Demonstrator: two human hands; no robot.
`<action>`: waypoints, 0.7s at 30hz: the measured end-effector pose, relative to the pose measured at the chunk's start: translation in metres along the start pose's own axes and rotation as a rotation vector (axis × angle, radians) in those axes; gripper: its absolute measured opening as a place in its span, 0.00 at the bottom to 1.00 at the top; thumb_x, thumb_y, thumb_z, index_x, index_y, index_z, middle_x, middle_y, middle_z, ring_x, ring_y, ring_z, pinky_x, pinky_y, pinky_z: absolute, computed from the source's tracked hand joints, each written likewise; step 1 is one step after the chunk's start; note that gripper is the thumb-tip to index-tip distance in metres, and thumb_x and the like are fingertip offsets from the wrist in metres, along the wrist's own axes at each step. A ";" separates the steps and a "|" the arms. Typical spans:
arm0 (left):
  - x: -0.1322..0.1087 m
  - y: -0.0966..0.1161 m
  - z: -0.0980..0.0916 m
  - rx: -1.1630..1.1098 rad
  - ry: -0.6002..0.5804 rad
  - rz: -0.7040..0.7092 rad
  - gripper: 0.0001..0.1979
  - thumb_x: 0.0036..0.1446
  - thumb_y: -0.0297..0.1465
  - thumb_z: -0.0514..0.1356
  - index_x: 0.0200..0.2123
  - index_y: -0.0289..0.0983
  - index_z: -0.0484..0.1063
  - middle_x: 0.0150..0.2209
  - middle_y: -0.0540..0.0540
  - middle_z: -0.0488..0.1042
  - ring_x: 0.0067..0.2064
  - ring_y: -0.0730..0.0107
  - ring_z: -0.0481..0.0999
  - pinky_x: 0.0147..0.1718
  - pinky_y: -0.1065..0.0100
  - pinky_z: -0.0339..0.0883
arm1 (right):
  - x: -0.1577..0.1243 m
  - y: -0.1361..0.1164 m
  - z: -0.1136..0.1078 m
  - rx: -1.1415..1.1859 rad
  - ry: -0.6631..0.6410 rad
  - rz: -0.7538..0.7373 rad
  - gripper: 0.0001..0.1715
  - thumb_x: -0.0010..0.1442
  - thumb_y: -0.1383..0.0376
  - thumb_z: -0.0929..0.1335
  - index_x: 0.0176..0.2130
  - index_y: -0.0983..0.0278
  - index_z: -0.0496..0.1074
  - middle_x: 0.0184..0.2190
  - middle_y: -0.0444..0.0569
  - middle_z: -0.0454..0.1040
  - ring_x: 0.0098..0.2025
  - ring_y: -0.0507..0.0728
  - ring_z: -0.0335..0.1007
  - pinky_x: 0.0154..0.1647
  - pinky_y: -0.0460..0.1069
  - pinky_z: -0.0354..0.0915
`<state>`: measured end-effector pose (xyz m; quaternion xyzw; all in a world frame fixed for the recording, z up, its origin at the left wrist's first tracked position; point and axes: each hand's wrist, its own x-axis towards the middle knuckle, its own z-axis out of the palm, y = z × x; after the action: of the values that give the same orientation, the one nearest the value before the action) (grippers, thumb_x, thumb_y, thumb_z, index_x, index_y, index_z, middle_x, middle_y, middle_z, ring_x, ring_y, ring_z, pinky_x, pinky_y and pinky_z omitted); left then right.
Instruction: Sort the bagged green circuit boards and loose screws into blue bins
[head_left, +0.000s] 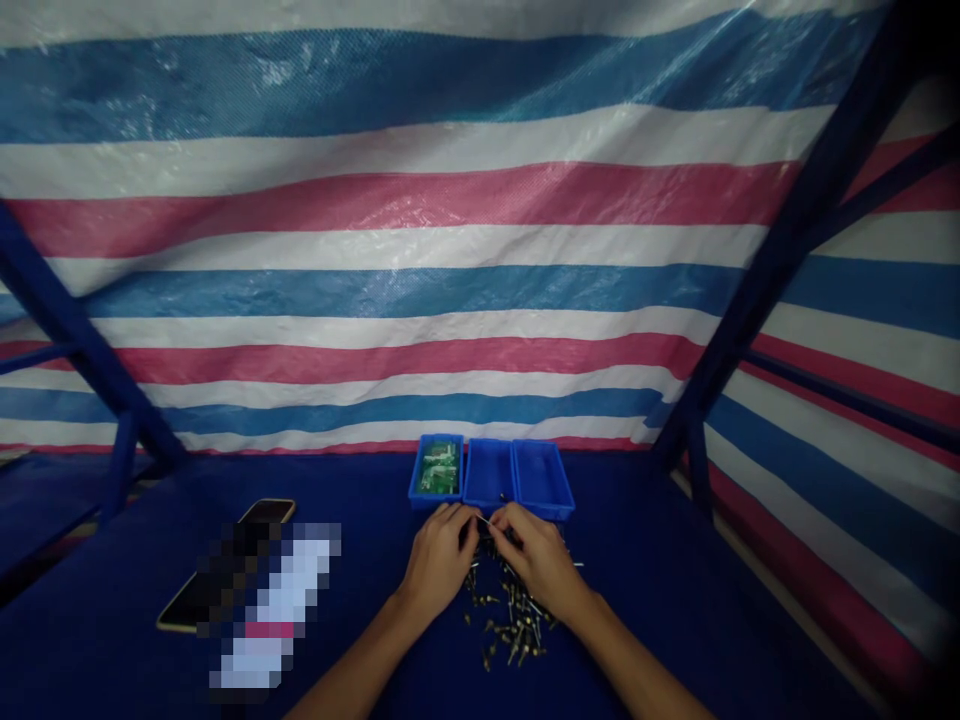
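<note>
We see two bare human arms, and that is all of the body the head camera shows us. The left hand (439, 560) and the right hand (536, 560) look alike: slim, smooth-backed and unmarked, with no glove or covering on them. Their fingers (517, 525) are slender, though the nails are too small and soft in the picture for us to make out. The left forearm (352, 670) and the right forearm (637, 665) are bare as well, narrowing evenly toward the wrists. We see no sleeve on either one, and the near edge of the frame cuts both off.
</note>
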<state>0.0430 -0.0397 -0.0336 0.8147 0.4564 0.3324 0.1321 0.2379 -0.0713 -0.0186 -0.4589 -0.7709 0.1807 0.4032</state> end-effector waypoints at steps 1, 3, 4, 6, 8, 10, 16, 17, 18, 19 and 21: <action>0.000 0.000 0.000 0.003 -0.002 0.001 0.12 0.70 0.26 0.53 0.43 0.42 0.77 0.41 0.47 0.81 0.45 0.58 0.78 0.47 0.59 0.71 | 0.000 0.000 0.000 0.005 0.004 0.003 0.11 0.76 0.59 0.62 0.42 0.59 0.71 0.39 0.48 0.77 0.38 0.56 0.76 0.42 0.48 0.68; 0.000 -0.001 0.000 0.004 -0.001 0.006 0.12 0.70 0.26 0.53 0.43 0.42 0.77 0.41 0.47 0.81 0.45 0.58 0.78 0.47 0.59 0.72 | 0.001 0.000 -0.002 0.012 0.024 0.002 0.12 0.77 0.59 0.61 0.49 0.58 0.72 0.42 0.50 0.77 0.42 0.58 0.76 0.46 0.50 0.70; 0.000 -0.001 0.001 -0.001 0.004 0.009 0.12 0.70 0.26 0.53 0.43 0.42 0.77 0.41 0.47 0.81 0.45 0.58 0.79 0.47 0.59 0.72 | 0.001 0.000 -0.003 0.016 0.036 -0.006 0.14 0.77 0.60 0.60 0.52 0.58 0.72 0.45 0.51 0.77 0.45 0.58 0.77 0.48 0.51 0.70; 0.000 -0.001 0.001 -0.017 0.010 0.019 0.13 0.70 0.25 0.54 0.45 0.43 0.77 0.42 0.47 0.82 0.45 0.59 0.79 0.48 0.59 0.72 | 0.002 0.001 -0.004 0.020 0.055 -0.033 0.18 0.78 0.61 0.58 0.58 0.57 0.72 0.49 0.54 0.76 0.50 0.59 0.76 0.52 0.52 0.71; 0.000 -0.001 0.001 -0.028 0.009 0.023 0.13 0.70 0.25 0.54 0.46 0.44 0.77 0.43 0.48 0.82 0.45 0.59 0.79 0.49 0.59 0.71 | 0.002 0.001 -0.004 0.004 0.069 -0.049 0.21 0.78 0.63 0.57 0.60 0.57 0.72 0.51 0.54 0.76 0.52 0.59 0.76 0.54 0.51 0.71; 0.000 -0.001 0.001 -0.030 0.002 0.017 0.14 0.70 0.25 0.54 0.46 0.44 0.78 0.43 0.48 0.82 0.46 0.59 0.79 0.49 0.59 0.72 | 0.002 0.001 -0.004 -0.017 0.082 -0.045 0.21 0.78 0.64 0.56 0.59 0.56 0.73 0.50 0.54 0.76 0.52 0.59 0.76 0.54 0.51 0.71; 0.000 -0.002 0.002 -0.027 -0.008 0.023 0.13 0.70 0.26 0.53 0.46 0.44 0.77 0.44 0.49 0.82 0.47 0.59 0.78 0.50 0.59 0.71 | 0.001 0.005 -0.001 -0.005 0.131 -0.024 0.16 0.77 0.61 0.60 0.54 0.59 0.73 0.47 0.52 0.80 0.47 0.60 0.79 0.51 0.51 0.73; 0.000 -0.002 0.002 -0.026 -0.006 0.023 0.13 0.70 0.26 0.53 0.46 0.44 0.78 0.43 0.49 0.82 0.47 0.59 0.78 0.50 0.59 0.71 | 0.001 0.007 0.000 0.006 0.136 -0.010 0.15 0.77 0.60 0.60 0.54 0.58 0.73 0.46 0.52 0.80 0.45 0.59 0.80 0.49 0.50 0.73; 0.000 -0.002 0.002 -0.026 -0.004 0.024 0.13 0.70 0.26 0.53 0.46 0.44 0.78 0.43 0.49 0.82 0.46 0.59 0.78 0.50 0.59 0.71 | 0.001 0.008 0.000 0.020 0.136 0.011 0.15 0.77 0.60 0.61 0.55 0.58 0.72 0.46 0.51 0.81 0.43 0.58 0.81 0.47 0.50 0.73; 0.000 -0.002 0.002 -0.027 -0.003 0.026 0.13 0.70 0.26 0.53 0.46 0.44 0.78 0.43 0.49 0.82 0.46 0.59 0.79 0.49 0.59 0.71 | 0.000 0.010 0.001 0.039 0.134 0.034 0.14 0.77 0.59 0.61 0.55 0.58 0.72 0.46 0.50 0.81 0.39 0.57 0.81 0.44 0.49 0.74; 0.000 -0.002 0.002 -0.033 -0.001 0.032 0.14 0.70 0.25 0.53 0.46 0.44 0.78 0.43 0.48 0.82 0.45 0.59 0.79 0.49 0.59 0.72 | -0.001 0.013 0.003 0.085 0.125 0.072 0.12 0.77 0.59 0.61 0.52 0.57 0.71 0.46 0.49 0.82 0.30 0.55 0.78 0.38 0.48 0.73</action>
<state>0.0429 -0.0382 -0.0358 0.8197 0.4379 0.3415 0.1402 0.2427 -0.0651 -0.0294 -0.4790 -0.7189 0.1986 0.4630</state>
